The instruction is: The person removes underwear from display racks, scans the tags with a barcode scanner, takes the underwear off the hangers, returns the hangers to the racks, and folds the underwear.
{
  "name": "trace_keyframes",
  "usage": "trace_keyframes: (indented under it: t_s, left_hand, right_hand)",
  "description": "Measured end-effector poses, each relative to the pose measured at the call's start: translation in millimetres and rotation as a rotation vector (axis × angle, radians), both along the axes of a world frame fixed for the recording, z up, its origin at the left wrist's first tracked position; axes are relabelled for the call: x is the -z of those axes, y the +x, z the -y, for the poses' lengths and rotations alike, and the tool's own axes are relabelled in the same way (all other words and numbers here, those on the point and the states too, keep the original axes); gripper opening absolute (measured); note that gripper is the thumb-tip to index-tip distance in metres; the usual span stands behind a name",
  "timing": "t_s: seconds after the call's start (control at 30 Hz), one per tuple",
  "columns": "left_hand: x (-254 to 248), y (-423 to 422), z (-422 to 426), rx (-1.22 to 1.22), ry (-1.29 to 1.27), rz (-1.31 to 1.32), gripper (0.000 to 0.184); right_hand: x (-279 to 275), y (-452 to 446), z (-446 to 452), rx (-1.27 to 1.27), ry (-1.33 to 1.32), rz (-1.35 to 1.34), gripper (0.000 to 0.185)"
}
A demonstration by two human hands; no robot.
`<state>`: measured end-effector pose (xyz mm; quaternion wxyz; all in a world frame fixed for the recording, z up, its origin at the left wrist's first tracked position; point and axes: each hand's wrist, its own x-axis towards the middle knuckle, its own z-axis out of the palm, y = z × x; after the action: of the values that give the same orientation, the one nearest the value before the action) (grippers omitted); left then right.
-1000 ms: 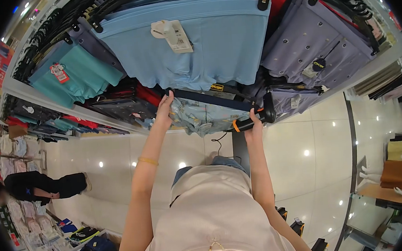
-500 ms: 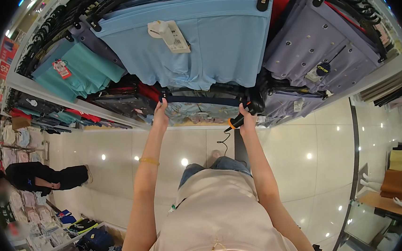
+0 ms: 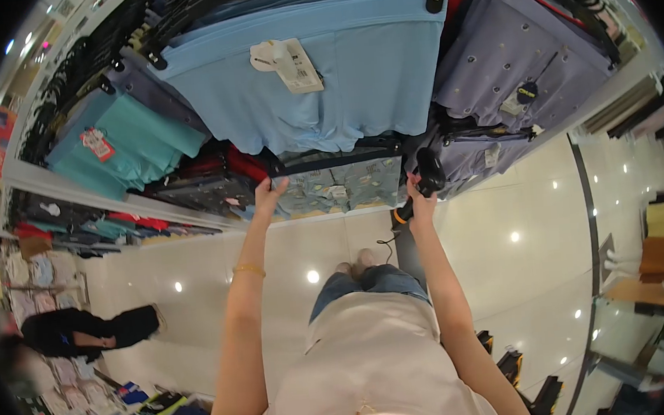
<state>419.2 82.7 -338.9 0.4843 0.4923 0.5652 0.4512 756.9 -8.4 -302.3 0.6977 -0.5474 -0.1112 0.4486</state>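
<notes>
Below large light blue shorts [image 3: 336,67] on the upper rail hang patterned grey-blue shorts [image 3: 323,189] with a dark waistband. At their left upper corner is my left hand [image 3: 270,193], its fingers bent against the waistband end by the hanger clip; whether it grips the fabric is unclear. My right hand [image 3: 423,200] is closed around the handle of a black handheld scanner [image 3: 431,172] with an orange ring, just right of the patterned shorts. A cable hangs from the scanner. A white tag shows on the patterned shorts.
Teal shorts [image 3: 120,142] hang at left and purple shorts [image 3: 504,61] at right. A person in black [image 3: 84,332] stands at the far left near shelves of packaged goods. Tiled floor [image 3: 509,271] lies below, with mannequin hands and folded cloths at far right.
The patterned shorts have moved in beneath the light blue ones and now hang flatter on the lower rail. My right hand has moved slightly right with the scanner, which is now more upright.
</notes>
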Motion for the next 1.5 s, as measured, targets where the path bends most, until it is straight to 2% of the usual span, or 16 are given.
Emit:
trace_keyframes:
  t_s: [0.13, 0.17, 0.37, 0.5, 0.6, 0.63, 0.77, 0.87, 0.9, 1.07, 1.13, 1.2, 1.27, 1.33, 1.43, 1.5]
  left_hand:
    - [22, -34, -17, 0.127, 0.097, -0.649, 0.031]
    - [20, -36, -15, 0.09, 0.165, -0.659, 0.027]
    - [38, -62, -24, 0.057, 0.146, -0.338, 0.032]
    - [-3, -26, -8, 0.107, 0.179, -0.248, 0.043]
    - [-24, -3, -16, 0.099, 0.28, -0.27, 0.043]
    - [-33, 1, -19, 0.151, 0.216, -0.233, 0.04]
    - [2, -3, -41, 0.132, 0.225, -0.143, 0.021]
    - [16, -11, -50, 0.209, 0.22, -0.129, 0.02]
    - [38, -17, -59, 0.213, 0.24, -0.071, 0.019]
    - [24, -3, -6, -0.197, 0.26, -0.159, 0.019]
    - [21, 15, 39, -0.075, 0.205, -0.046, 0.02]
    - [-22, 60, 101, 0.261, 0.074, 0.005, 0.021]
    - [-36, 94, 145, 0.648, -0.113, 0.113, 0.023]
    - [-86, 142, 180, 0.754, -0.33, 0.207, 0.029]
    - [-89, 195, 207, 0.795, -0.367, 0.467, 0.035]
    - [-92, 232, 215, 0.812, -0.412, 0.467, 0.041]
  right_hand:
    - [13, -2, 50, 0.001, -0.052, 0.043, 0.021]
    - [15, -6, 65, -0.008, -0.048, 0.025, 0.021]
    - [-8, -40, 131, -0.204, -0.16, -0.015, 0.024]
    - [-26, -74, 151, -0.244, -0.157, -0.064, 0.023]
    - [-32, -91, 158, -0.285, -0.197, 0.024, 0.024]
    - [-31, -94, 161, -0.287, -0.222, 0.021, 0.023]
    - [-31, -92, 173, -0.261, -0.264, 0.018, 0.021]
    - [-36, -88, 180, -0.232, -0.268, 0.026, 0.018]
    - [-38, -86, 183, -0.226, -0.273, 0.03, 0.018]
    - [-45, -69, 186, -0.261, -0.228, 0.007, 0.023]
    - [-48, -63, 184, -0.297, -0.142, -0.03, 0.034]
    - [-73, -55, 174, -0.418, -0.083, 0.054, 0.04]
    - [-76, -41, 169, -0.495, -0.037, -0.057, 0.042]
    - [-75, -17, 165, -0.597, 0.039, -0.102, 0.045]
    - [-97, 28, 170, -0.737, 0.057, -0.036, 0.045]
    - [-113, 62, 178, -0.805, 0.04, 0.019, 0.041]
